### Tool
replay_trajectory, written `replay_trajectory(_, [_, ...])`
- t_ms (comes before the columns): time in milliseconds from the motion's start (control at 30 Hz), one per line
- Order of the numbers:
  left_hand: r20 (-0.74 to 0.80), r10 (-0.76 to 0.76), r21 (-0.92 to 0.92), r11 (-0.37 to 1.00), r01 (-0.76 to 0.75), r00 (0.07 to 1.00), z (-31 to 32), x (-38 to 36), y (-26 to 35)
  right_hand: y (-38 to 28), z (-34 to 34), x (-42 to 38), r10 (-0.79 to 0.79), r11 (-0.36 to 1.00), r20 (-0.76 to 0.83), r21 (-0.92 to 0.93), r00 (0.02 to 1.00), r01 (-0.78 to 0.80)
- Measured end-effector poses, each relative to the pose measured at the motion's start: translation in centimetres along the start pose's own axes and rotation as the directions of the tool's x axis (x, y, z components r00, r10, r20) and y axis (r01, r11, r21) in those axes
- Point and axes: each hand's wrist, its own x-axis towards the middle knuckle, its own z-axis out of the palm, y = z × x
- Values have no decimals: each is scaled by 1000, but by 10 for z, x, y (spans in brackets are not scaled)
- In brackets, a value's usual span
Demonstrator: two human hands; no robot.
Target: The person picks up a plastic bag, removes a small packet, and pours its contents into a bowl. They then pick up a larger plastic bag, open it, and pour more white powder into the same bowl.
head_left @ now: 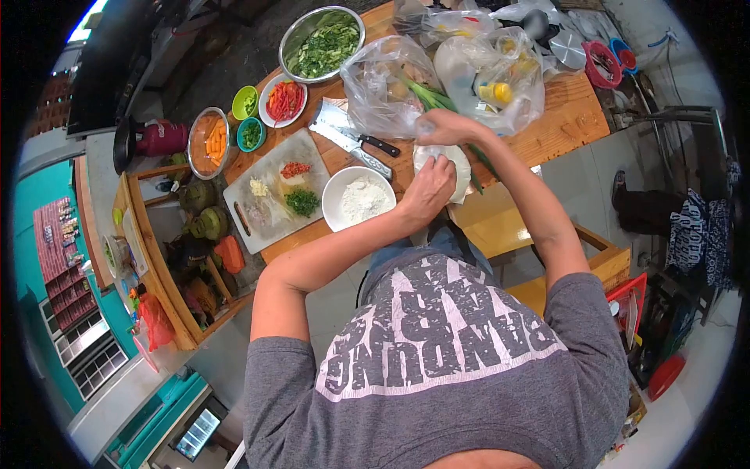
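Note:
My left hand (pixel 432 189) is closed over the near left side of a white, soft-looking packet (pixel 457 178) at the table's front edge. Just beyond the packet's top, my right hand (pixel 447 127) has its fingers drawn together and slightly blurred; what they pinch is hidden. To the left of the packet stands a white bowl (pixel 364 201) of white powder. A cleaver (pixel 337 130) and a black-handled knife (pixel 380 146) lie behind that bowl. Long green leaves (pixel 428 95) stick out of a clear plastic bag (pixel 384 78) near my right hand.
A cutting board (pixel 262 168) holds small chopped heaps. Around it are a plate of red pepper strips (pixel 284 102), a bowl of carrots (pixel 209 143), green and teal cups, and a steel bowl of greens (pixel 323 45). Another plastic bag (pixel 508 78) holds a yellow-capped bottle.

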Motion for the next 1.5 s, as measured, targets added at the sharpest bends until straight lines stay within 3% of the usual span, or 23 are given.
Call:
replay_trajectory(133, [-163, 14, -353, 933, -71, 986, 1, -13, -17, 0, 18, -49, 161, 946, -310, 318, 937, -57])
replay_trajectory(233, [-181, 90, -340, 929, -148, 979, 6, -17, -25, 0, 42, -69, 270, 890, -476, 455, 837, -28])
replay_trajectory(300, [-282, 213, -282, 913, -293, 935, 16, -17, -37, 0, 59, -75, 254, 859, -615, 498, 747, 117])
replay_trajectory(333, [-329, 275, -244, 899, -363, 903, 20, -15, -44, 1, 66, -76, 280, 855, -633, 507, 721, 113])
replay_trajectory(433, [-323, 440, -71, 872, -485, 838, 21, -15, -55, 0, 86, -78, 343, 831, -691, 539, 637, 138])
replay_trajectory(533, [-241, 468, -168, 843, -512, 850, 21, -10, -60, -7, 87, -78, 347, 875, -729, 478, 591, 76])
replay_trajectory(633, [-321, 299, -442, 791, -422, 898, 21, -7, -56, -11, 79, -83, 295, 893, -728, 441, 619, 93])
replay_trajectory(733, [-406, 93, -640, 681, -355, 909, 27, -5, -52, -16, 72, -100, 225, 817, -639, 536, 736, 215])
replay_trajectory(767, [-366, 63, -692, 649, -317, 928, 27, -7, -50, -4, 71, -108, 170, 835, -537, 524, 826, 169])
replay_trajectory(800, [-343, -17, -742, 617, -260, 939, 26, -9, -46, 2, 73, -112, 199, 829, -507, 544, 839, 132])
replay_trajectory(867, [-293, -168, -826, 540, -161, 941, 24, -11, -39, 10, 75, -114, 249, 819, -453, 570, 856, 63])
replay_trajectory(900, [-284, -193, -830, 540, -140, 939, 25, -13, -39, 4, 78, -110, 226, 865, -574, 489, 787, 108])
replay_trajectory(1000, [-113, -327, -921, 388, 25, 938, 26, -8, -36, -15, 69, -115, 277, 857, -579, 509, 766, 75])
replay_trajectory(1033, [-134, -381, -943, 334, 1, 915, 28, -6, -35, -14, 72, -114, 340, 790, -534, 609, 774, 72])
replay_trajectory(1167, [62, -506, -922, 300, 243, 860, 21, -4, -30, -27, 83, -114, 485, 550, -425, 828, 764, 112])
replay_trajectory(1233, [106, -543, -926, 251, 282, 833, 41, -3, -34, -33, 93, -111, 554, 374, -355, 914, 753, 155])
replay_trajectory(1333, [173, -537, -911, 231, 341, 826, 44, 0, -39, -50, 96, -108, 572, 282, -323, 941, 754, 189])
replay_trajectory(1467, [289, -454, -911, 142, 388, 843, 42, 3, -44, -25, 103, -102, 457, 475, -429, 858, 779, 194])
replay_trajectory(1500, [280, -431, -921, 132, 367, 858, 42, 3, -45, -25, 97, -103, 436, 647, -454, 759, 777, 81])
